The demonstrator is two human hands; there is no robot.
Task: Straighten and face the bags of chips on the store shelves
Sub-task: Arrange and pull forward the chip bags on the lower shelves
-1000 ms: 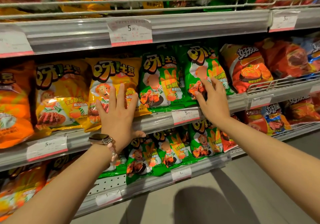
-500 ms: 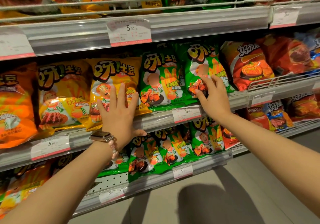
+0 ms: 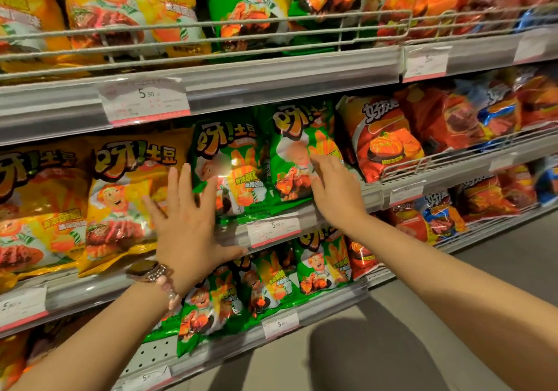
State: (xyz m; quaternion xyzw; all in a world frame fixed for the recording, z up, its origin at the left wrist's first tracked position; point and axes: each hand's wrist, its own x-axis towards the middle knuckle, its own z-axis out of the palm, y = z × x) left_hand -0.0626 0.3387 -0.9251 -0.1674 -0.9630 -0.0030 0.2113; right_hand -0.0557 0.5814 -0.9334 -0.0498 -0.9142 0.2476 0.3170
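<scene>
While both hands are up at the middle shelf, the stock reads as glossy, crinkled foil pillow bags behind a smooth grey price rail. Left hand is released: fingers straight and splayed, pointing 12 o'clock, over the seam between the yellow chip bag and the left green chip bag; contact can't be confirmed. Watch and bead bracelet on that wrist. Right hand is also released, fingers extended toward 11 o'clock, tips on the right green chip bag. Red chip bag sits at 3 o'clock of it, behind a wire fence.
</scene>
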